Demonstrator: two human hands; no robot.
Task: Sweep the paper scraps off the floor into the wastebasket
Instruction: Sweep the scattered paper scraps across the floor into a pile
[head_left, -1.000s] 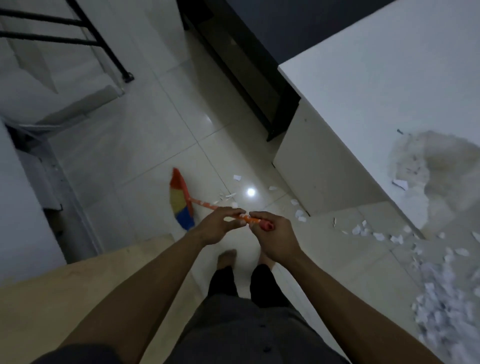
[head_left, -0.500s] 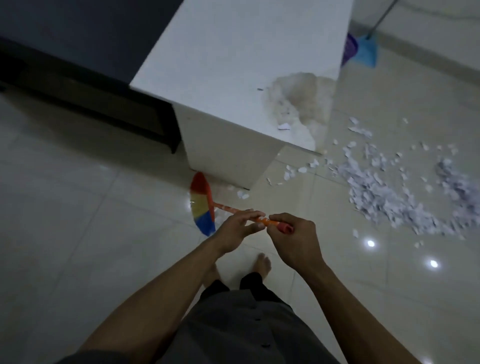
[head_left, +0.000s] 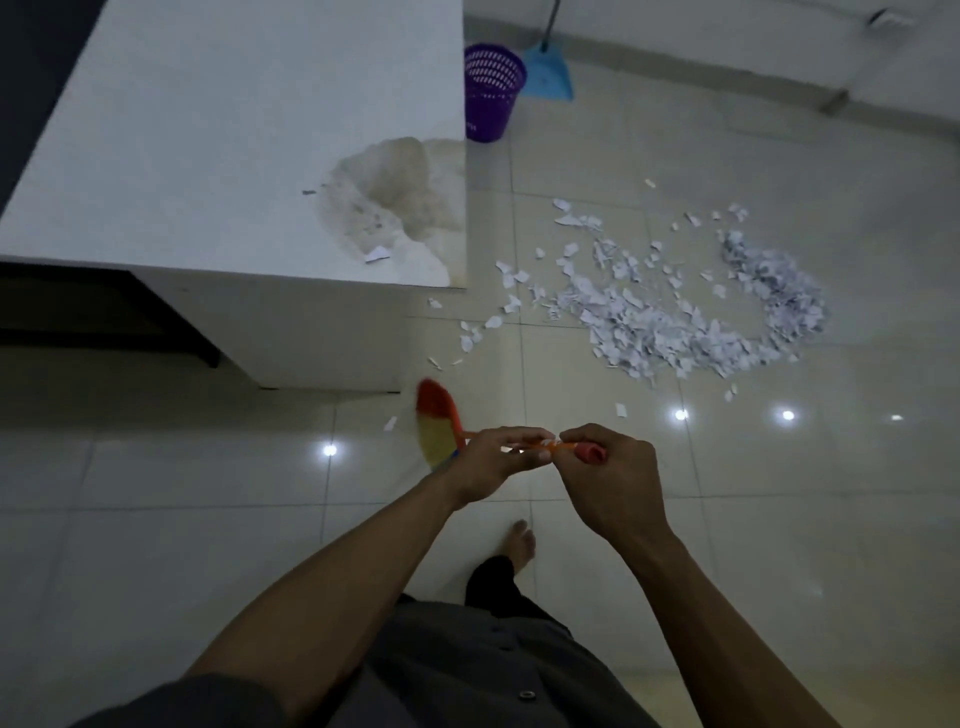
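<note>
Head view: the paper scraps lie on the tiled floor in a thick curved heap to the right of the white counter. Thinner strays trail left to the counter's near corner, and a few single bits sit nearer the person. The purple wastebasket stands upright at the far end, just beside the counter's far corner and well apart from the heap. A blue dustpan leans just to its right.

The small broom is near the person, left of the heap. Its red and yellow head is blurred, so I cannot tell whether it touches the floor. The left hand has its fingers curled round the orange handle. The right hand grips the handle's end, beside the red cap. One bare foot shows below.

The likely risks, as I judge them:
- The scraps look light, so a quick stroke could scatter them instead of gathering them.
- Strays by the counter's base may get pushed underneath.
- The long run to the wastebasket could shed pieces along the way.
</note>
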